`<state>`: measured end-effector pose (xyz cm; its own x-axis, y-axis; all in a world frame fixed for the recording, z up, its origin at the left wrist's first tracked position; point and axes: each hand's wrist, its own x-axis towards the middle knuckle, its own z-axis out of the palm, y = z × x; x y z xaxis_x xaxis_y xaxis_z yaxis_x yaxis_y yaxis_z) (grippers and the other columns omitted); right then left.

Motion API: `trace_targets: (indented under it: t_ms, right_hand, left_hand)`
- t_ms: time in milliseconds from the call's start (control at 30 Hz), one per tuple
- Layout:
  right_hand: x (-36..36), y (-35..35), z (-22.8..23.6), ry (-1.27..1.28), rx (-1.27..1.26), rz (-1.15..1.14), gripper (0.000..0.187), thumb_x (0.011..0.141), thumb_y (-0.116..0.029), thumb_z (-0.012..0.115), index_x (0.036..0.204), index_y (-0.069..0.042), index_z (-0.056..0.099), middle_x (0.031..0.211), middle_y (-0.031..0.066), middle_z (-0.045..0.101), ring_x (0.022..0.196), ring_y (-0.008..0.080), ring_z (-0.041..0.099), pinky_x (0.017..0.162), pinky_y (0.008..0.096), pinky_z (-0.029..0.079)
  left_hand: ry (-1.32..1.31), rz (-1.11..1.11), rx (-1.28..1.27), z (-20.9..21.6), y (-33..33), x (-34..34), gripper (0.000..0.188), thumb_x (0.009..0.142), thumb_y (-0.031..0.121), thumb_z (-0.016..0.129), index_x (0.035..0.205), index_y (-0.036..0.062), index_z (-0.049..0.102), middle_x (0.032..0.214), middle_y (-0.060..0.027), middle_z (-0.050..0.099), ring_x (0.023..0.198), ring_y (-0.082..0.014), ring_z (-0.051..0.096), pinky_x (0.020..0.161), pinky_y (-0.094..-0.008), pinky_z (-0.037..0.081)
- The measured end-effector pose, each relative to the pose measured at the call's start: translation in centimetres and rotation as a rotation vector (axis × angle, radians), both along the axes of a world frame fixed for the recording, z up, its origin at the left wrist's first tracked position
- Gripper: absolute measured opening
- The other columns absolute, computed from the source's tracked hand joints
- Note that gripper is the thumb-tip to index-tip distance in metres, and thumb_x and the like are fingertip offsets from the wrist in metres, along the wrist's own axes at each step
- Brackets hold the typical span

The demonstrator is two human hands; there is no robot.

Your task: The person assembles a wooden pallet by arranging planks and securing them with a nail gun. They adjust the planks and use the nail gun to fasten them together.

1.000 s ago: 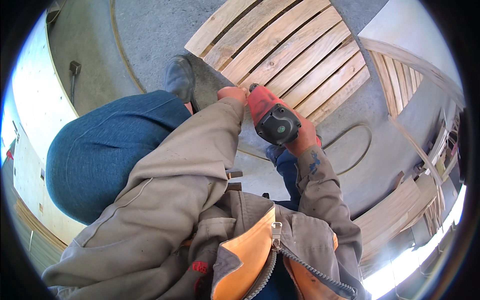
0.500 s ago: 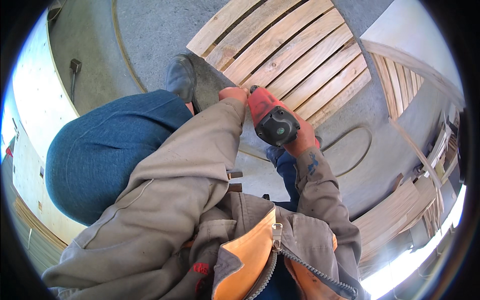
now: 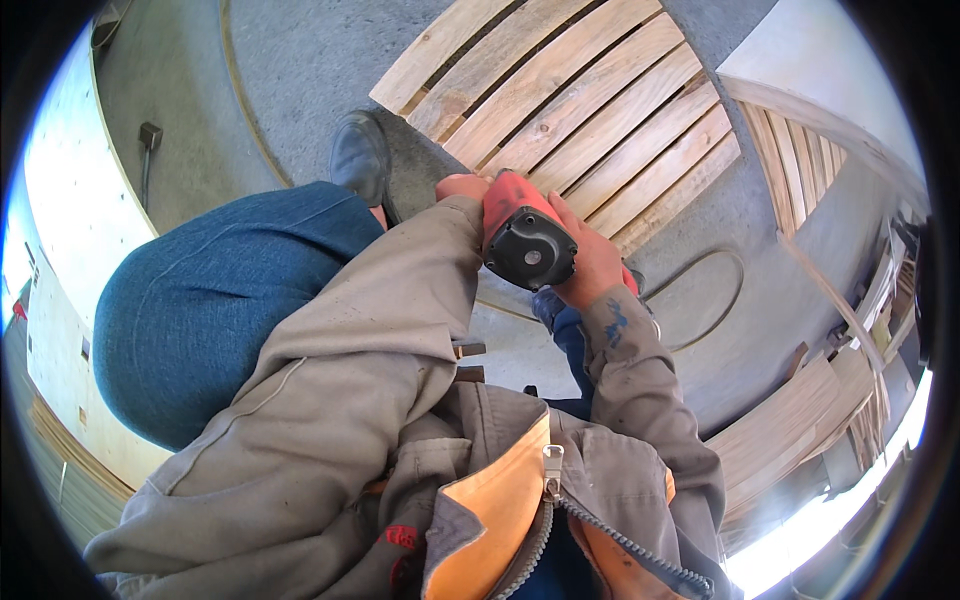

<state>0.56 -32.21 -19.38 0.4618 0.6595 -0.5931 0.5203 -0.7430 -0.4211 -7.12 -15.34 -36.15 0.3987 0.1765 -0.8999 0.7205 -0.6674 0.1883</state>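
Observation:
A red nail gun point(image 3: 512, 207) with a black end cap is in my right hand point(image 3: 593, 258), fingers wrapped round its grip. Its nose is hidden beneath the body, close to the near edge of a wooden slatted pallet point(image 3: 560, 125). At that same edge, just left of the tool, my left hand point(image 3: 462, 187) is closed against the wood; its fingertips are partly hidden. The pallet lies on the floor, its light boards side by side with narrow gaps.
A thin hose point(image 3: 715, 255) curls over the concrete floor point(image 3: 290, 60) at the right. Another slatted wooden piece point(image 3: 795, 165) stands beyond the pallet. Stacked boards point(image 3: 780, 430) lie at lower right. My bent knee point(image 3: 215, 310) and a dark shoe point(image 3: 360, 160) are at left.
My right hand has brought the nail gun a little to the left, nearer my left hand, and its tilt has shifted so the nose no longer shows. My left hand has hardly moved.

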Motion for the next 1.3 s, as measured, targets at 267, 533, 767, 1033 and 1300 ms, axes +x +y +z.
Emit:
trace_targets:
  t_ms: [267,533,767,1033,1300]
  right_hand:
    - [0.0,-0.8,-0.4,0.010,0.050,-0.047,0.062,0.084,-0.022,0.063,0.142,-0.016,0.043,0.119,0.0137,0.064,0.107,0.0341,0.062,0.087,0.0403,0.052]
    - [-0.3,-6.9,-1.0,0.116,0.169,-0.406,0.035,0.082,-0.020,0.066,0.117,-0.015,0.064,0.107,0.0148,0.069,0.100,0.0363,0.065,0.082,0.0417,0.053]
    - [1.5,-12.0,0.4,0.880,0.828,-1.553,0.036,0.085,-0.020,0.067,0.118,-0.006,0.065,0.105,0.0138,0.072,0.099,0.0267,0.069,0.083,0.0372,0.054]
    - [2.8,-20.1,5.0,-0.208,0.287,-0.732,0.031,0.074,-0.006,0.068,0.103,-0.012,0.073,0.094,0.0135,0.073,0.094,0.0272,0.071,0.080,0.0351,0.054]
    - [2.5,-20.3,5.4,-0.279,0.059,-0.774,0.029,0.078,-0.011,0.065,0.106,-0.015,0.071,0.097,0.0150,0.072,0.098,0.0305,0.069,0.084,0.0364,0.052]
  left_hand:
    - [0.068,0.367,-0.081,-1.8,-0.2,-0.2,0.045,0.097,0.041,0.047,0.124,0.0097,0.065,0.127,-0.0061,0.065,0.122,-0.0204,0.059,0.100,-0.0304,0.044]
    - [-0.043,1.480,-0.374,-2.0,-2.4,-0.6,0.014,0.095,0.009,0.059,0.107,0.0016,0.062,0.103,-0.0134,0.067,0.087,-0.0218,0.067,0.072,-0.0342,0.056]
    - [-0.009,1.665,-0.277,0.5,-1.8,-0.4,0.018,0.092,0.004,0.064,0.108,-0.0018,0.059,0.101,-0.0151,0.066,0.085,-0.0238,0.066,0.074,-0.0349,0.058]
    - [-0.095,1.719,-0.141,0.2,2.7,-1.0,0.018,0.087,0.002,0.070,0.102,-0.0056,0.063,0.096,-0.0199,0.067,0.075,-0.0274,0.067,0.062,-0.0394,0.058]
    - [-0.197,1.678,-0.076,-0.3,4.7,-0.9,0.022,0.090,0.010,0.070,0.107,-0.0031,0.065,0.100,-0.0190,0.067,0.084,-0.0278,0.067,0.067,-0.0385,0.059]
